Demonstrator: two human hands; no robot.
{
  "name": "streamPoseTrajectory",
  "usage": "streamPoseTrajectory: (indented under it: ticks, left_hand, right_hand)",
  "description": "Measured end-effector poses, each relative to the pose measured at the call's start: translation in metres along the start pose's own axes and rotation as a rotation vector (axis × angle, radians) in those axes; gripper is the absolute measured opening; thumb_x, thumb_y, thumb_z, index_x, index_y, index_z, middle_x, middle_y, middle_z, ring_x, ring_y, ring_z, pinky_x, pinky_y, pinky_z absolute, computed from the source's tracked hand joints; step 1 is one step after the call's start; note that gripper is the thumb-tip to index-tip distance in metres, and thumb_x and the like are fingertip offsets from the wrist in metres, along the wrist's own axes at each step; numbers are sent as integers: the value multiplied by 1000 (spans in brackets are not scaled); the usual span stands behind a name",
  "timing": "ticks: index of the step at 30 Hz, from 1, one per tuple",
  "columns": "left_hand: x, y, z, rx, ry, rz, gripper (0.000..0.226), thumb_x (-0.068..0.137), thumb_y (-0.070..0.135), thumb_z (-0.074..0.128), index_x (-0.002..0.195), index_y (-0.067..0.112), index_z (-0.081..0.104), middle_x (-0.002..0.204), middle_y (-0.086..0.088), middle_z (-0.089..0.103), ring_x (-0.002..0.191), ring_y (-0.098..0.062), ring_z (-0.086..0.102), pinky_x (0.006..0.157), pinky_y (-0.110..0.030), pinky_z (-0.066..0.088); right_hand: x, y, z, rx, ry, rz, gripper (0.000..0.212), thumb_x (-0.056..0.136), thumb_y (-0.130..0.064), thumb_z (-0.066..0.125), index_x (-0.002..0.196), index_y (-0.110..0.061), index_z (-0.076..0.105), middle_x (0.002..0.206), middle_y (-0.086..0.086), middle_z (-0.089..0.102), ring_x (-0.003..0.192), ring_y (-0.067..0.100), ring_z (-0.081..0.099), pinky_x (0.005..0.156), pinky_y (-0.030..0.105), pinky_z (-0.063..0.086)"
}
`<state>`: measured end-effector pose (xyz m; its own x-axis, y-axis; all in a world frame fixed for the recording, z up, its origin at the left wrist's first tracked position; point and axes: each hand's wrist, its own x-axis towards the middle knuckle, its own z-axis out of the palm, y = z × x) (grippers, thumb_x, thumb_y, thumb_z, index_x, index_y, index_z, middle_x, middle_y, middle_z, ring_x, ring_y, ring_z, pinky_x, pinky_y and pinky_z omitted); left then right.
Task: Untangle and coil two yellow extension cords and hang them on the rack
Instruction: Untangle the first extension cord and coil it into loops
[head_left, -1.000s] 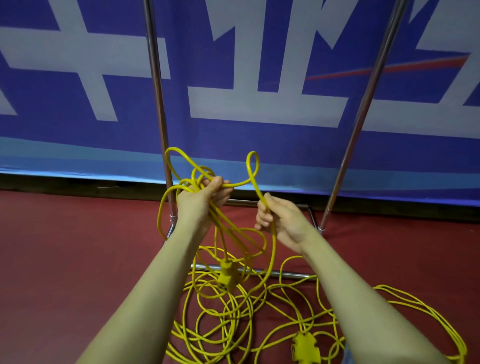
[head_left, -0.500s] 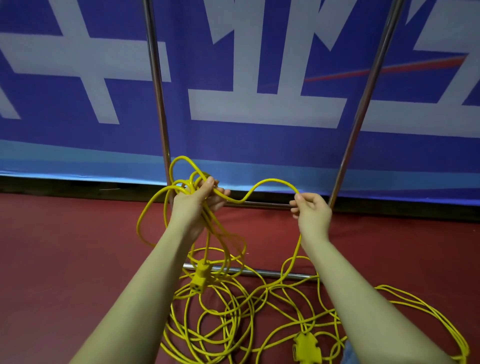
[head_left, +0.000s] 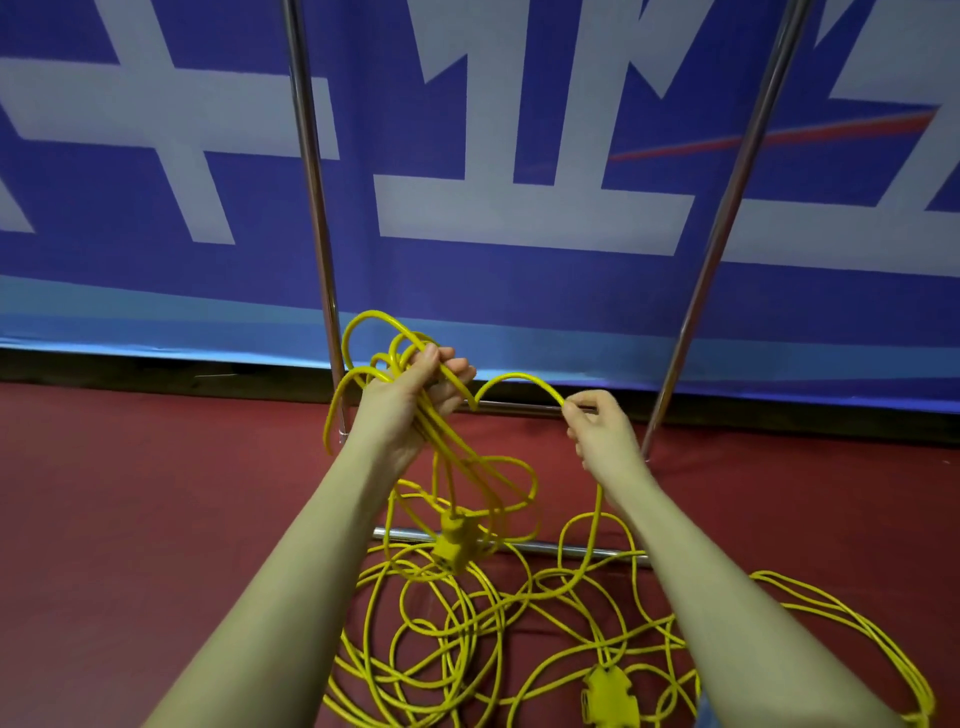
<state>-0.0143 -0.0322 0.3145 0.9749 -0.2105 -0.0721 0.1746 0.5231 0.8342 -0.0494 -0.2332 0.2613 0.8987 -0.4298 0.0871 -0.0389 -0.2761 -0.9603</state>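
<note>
My left hand (head_left: 410, 395) grips a bundle of several loops of yellow extension cord (head_left: 457, 457) in front of the rack. A yellow socket block (head_left: 456, 538) dangles from that bundle just above the floor. My right hand (head_left: 597, 431) pinches a strand that arches over from the left hand and drops down to the floor. A tangled pile of yellow cord (head_left: 467, 639) lies on the red floor below, with a second socket block (head_left: 608, 696) in it at the lower right.
The metal rack has two upright poles (head_left: 311, 208) (head_left: 727, 208) and low base bars (head_left: 550, 546) on the red floor (head_left: 130, 519). A blue and white banner (head_left: 519, 260) hangs behind it. More cord loops spread out to the right (head_left: 857, 634).
My right hand has drawn the strand out to the right, away from my left hand, and come back a little. The hanging socket block swung left, then back to the right.
</note>
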Motion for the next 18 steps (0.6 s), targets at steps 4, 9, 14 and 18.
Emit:
streamPoseTrajectory:
  ticks: [4, 9, 14, 18]
  left_hand:
    - [2, -1, -6, 59, 62, 22, 17, 97, 16, 54, 88, 6, 64, 72, -5, 73, 73, -18, 73, 72, -30, 58]
    - [1, 3, -12, 86, 72, 42, 16, 96, 16, 55, 90, 5, 65, 78, -7, 74, 74, -18, 73, 68, -27, 60]
    - [1, -1, -13, 124, 61, -38, 23, 99, 22, 52, 94, 3, 65, 87, -12, 72, 76, -19, 73, 63, -28, 60]
    - [-4, -3, -12, 231, 68, -107, 31, 100, 26, 49, 91, 0, 64, 79, -12, 73, 67, -18, 73, 57, -26, 59]
  right_hand:
    - [-2, -4, -1, 40, 51, -183, 23, 89, -8, 63, 73, -18, 49, 57, -4, 45, 45, 1, 38, 47, 14, 27]
    - [-3, -4, 5, 67, 76, -153, 24, 96, -11, 52, 73, -17, 55, 62, 2, 55, 45, 1, 43, 46, 22, 41]
    - [3, 3, 8, 143, 258, -66, 32, 99, -12, 44, 70, -16, 54, 53, 1, 43, 42, 4, 35, 46, 24, 28]
    - [11, 9, 8, 98, 384, 15, 36, 99, -16, 42, 65, -21, 53, 55, 2, 44, 49, 17, 37, 54, 29, 29]
